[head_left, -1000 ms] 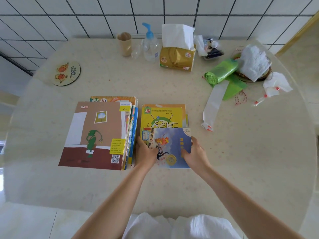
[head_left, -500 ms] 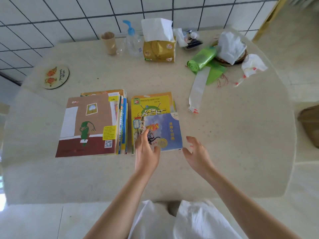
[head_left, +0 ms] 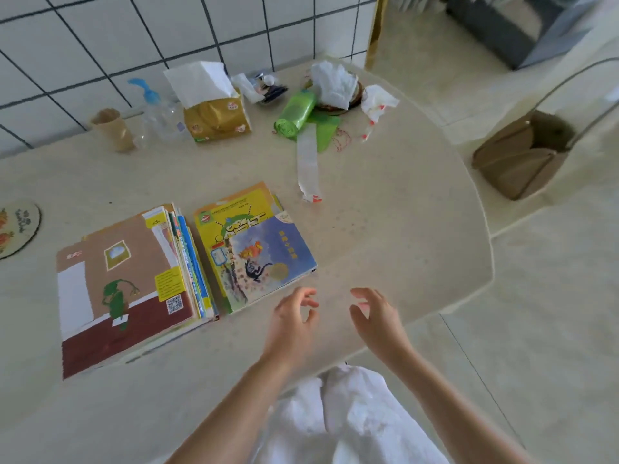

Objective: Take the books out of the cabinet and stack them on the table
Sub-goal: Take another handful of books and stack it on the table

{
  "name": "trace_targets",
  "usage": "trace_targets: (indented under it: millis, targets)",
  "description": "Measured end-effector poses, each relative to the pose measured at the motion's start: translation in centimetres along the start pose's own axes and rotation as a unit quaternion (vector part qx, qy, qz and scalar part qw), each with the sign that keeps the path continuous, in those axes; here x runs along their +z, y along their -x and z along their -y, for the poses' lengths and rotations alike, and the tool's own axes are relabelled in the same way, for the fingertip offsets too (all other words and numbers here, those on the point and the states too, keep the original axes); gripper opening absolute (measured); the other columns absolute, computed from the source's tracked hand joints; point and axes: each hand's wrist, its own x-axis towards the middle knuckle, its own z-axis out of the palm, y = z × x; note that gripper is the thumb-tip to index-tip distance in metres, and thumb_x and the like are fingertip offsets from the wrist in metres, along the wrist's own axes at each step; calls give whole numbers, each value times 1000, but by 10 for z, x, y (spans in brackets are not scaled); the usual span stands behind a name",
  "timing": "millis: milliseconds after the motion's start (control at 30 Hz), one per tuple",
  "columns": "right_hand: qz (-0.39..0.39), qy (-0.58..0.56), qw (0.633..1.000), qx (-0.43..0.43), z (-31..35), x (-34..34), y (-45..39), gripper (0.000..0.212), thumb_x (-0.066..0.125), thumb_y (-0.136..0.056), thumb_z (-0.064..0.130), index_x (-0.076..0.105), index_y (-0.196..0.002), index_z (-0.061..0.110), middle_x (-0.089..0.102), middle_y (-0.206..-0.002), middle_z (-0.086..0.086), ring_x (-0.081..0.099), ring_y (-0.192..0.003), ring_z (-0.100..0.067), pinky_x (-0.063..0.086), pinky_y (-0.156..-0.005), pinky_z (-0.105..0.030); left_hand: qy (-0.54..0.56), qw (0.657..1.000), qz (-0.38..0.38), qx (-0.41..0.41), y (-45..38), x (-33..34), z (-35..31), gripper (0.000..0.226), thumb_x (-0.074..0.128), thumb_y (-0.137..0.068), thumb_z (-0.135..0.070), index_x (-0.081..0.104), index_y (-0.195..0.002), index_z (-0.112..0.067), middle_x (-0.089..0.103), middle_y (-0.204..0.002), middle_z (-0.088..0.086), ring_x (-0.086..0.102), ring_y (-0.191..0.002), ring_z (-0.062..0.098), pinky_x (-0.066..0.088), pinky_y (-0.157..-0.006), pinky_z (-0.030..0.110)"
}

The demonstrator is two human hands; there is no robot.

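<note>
Blue book [head_left: 271, 259] tops right stack | thin, light, slick: take by edges | left grip [head_left: 293, 321], right grip [head_left: 375, 316] open, empty over counter [head_left: 385, 202]

Two flat book stacks side by side: brown-topped stack [head_left: 124, 289], blue-topped stack [head_left: 264, 256].
</note>
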Motion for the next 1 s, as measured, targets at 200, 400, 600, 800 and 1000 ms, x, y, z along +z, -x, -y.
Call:
trace_targets:
  millis: [200, 400, 600, 800, 1000]
  targets:
    - [-105, -74, 989, 76, -13, 32, 69, 35, 55, -89, 4, 55, -125, 4, 63, -119, -13, 62, -104, -27, 43, -90, -27, -61, 992, 94, 65, 28, -17, 15, 26, 57, -86, -6, 64, -108, -17, 70, -87, -7, 58, -80, -6, 42, -81, 14]
    - [-182, -119, 963, 158, -33, 53, 167, 34, 55, -89, 4, 57, -123, 4, 65, -114, -11, 62, -105, -25, 39, -86, -19, -126, 961, 216, 115, 78, -17, 22, 24, 56, -88, -8, 65, -107, -19, 71, -92, -5, 62, -92, 13, 46, -85, 25]
    - [-298, -165, 912, 227, -59, 62, 262, 31, 56, -90, 8, 61, -121, 8, 68, -111, -5, 63, -102, -17, 43, -88, -20, -189, 883, 359, 237, 119, 16, 13, 25, 60, -87, -5, 68, -102, -23, 72, -90, -11, 61, -80, -9, 43, -74, 7]
    - [-411, -198, 841, 291, -90, 82, 377, 31, 55, -92, 12, 59, -123, 11, 68, -114, 0, 62, -107, -13, 35, -85, -10, -220, 794, 461, 330, 187, 77, -12, 37, 65, -84, -3, 61, -86, -40, 71, -78, -18, 66, -78, -1, 51, -78, 21]
    - [-499, -225, 744, 383, -133, 113, 512, 27, 56, -92, 12, 60, -119, 14, 69, -109, 4, 62, -104, -10, 36, -84, -11, -227, 700, 556, 387, 306, 148, -19, 45, 63, -83, 5, 59, -86, -40, 70, -79, -14, 66, -78, 8, 52, -79, 27]
